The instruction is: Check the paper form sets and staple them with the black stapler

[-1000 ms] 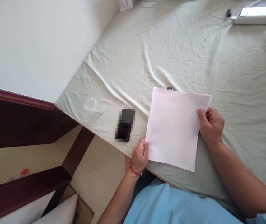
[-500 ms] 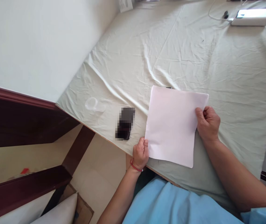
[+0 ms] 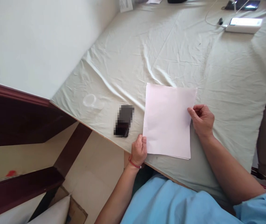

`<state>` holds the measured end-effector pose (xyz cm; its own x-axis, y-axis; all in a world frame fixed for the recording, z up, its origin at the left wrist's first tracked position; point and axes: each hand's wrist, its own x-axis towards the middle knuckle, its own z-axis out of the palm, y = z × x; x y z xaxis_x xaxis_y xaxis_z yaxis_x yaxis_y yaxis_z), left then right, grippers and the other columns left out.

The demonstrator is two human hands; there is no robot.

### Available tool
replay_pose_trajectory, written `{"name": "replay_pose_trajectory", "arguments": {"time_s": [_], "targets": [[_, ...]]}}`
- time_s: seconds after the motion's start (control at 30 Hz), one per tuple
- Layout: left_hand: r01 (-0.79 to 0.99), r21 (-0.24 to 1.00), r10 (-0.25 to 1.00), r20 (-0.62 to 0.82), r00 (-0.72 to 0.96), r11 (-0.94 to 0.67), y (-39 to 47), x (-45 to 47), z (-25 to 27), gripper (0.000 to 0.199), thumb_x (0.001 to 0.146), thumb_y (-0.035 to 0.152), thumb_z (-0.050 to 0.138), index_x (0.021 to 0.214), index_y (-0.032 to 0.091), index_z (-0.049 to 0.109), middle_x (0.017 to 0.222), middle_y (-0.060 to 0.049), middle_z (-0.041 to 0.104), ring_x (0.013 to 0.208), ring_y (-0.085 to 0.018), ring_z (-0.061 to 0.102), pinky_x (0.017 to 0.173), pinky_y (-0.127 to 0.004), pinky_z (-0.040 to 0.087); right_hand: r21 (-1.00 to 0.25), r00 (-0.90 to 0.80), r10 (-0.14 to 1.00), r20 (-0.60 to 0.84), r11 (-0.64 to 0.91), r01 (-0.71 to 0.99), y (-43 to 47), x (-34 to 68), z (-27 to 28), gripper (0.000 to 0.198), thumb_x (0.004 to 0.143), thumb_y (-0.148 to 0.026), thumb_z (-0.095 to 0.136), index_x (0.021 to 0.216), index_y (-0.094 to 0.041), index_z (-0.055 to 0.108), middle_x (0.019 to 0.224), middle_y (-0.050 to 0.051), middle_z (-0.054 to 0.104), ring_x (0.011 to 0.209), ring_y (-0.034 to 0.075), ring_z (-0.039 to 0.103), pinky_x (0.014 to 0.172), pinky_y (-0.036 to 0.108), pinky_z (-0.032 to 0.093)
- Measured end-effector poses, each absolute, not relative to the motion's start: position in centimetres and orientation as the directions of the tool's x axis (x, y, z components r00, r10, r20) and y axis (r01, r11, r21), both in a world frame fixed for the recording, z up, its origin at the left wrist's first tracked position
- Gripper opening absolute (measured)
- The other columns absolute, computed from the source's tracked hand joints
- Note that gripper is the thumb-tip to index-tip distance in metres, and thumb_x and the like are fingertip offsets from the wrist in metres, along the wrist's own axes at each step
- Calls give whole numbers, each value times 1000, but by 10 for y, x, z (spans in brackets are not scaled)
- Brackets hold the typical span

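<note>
A small stack of blank white paper sheets (image 3: 169, 121) lies at the near side of the cloth-covered table, slightly fanned at the bottom edge. My left hand (image 3: 139, 151), a red string bracelet on its wrist, is closed on the lower left edge of the stack, thumb on top. At the upper right edge, my right hand (image 3: 203, 122) pinches the paper, its thumb over the margin and its other fingers curled. Left of the sheets rests a dark, pixelated rectangular object (image 3: 123, 121) that looks like a phone.
A clear plastic cup (image 3: 92, 101) lies on its side near the table's left edge. Toward the back right are a white power bank-like box (image 3: 243, 28) with a cable and a dark device (image 3: 242, 4). A white wall (image 3: 41, 40) borders the left.
The sheets now lie flatter and more squared, with their top right corner drawn inward. My right hand has shifted slightly left and its grip looks looser. The view has moved a little.
</note>
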<state>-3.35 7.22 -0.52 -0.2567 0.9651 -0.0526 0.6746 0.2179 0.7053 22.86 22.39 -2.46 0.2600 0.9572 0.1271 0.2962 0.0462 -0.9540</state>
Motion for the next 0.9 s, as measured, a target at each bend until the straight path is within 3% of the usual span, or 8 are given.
{"name": "replay_pose_trajectory", "arguments": {"time_s": [0.17, 0.37, 0.6, 0.9], "targets": [[662, 720, 966, -45, -253, 207, 73, -34, -6, 30, 104, 43, 36, 78, 28, 38, 60, 3, 46, 55, -18, 48, 59, -31, 33, -943, 236, 961, 141, 58, 327, 226, 229, -24, 27, 83, -44, 76, 83, -20, 63, 72, -2, 62, 61, 13, 49, 62, 31, 39], [606, 761, 960, -76, -271, 231, 73, -37, -4, 31, 107, 45, 36, 88, 25, 50, 69, 0, 57, 62, -18, 54, 62, -30, 39, -952, 224, 970, 95, 23, 305, 224, 231, -25, 27, 84, -43, 75, 82, -21, 60, 69, -4, 58, 59, 12, 46, 60, 30, 36], [618, 755, 959, -53, -278, 221, 75, -39, -4, 33, 107, 44, 38, 79, 26, 44, 63, 4, 47, 58, -15, 48, 60, -29, 36, -932, 212, 970, 122, 38, 361, 221, 230, -19, 27, 88, -45, 70, 80, -22, 57, 66, -4, 53, 57, 12, 42, 59, 30, 35], [648, 716, 946, -52, -320, 259, 70, -38, -3, 28, 106, 42, 41, 87, 25, 53, 61, 3, 54, 54, -16, 52, 56, -28, 36, -886, 174, 977, 123, 29, 462, 220, 232, -16, 27, 93, -47, 68, 84, -22, 62, 69, -1, 57, 59, 14, 45, 61, 32, 39]]}}
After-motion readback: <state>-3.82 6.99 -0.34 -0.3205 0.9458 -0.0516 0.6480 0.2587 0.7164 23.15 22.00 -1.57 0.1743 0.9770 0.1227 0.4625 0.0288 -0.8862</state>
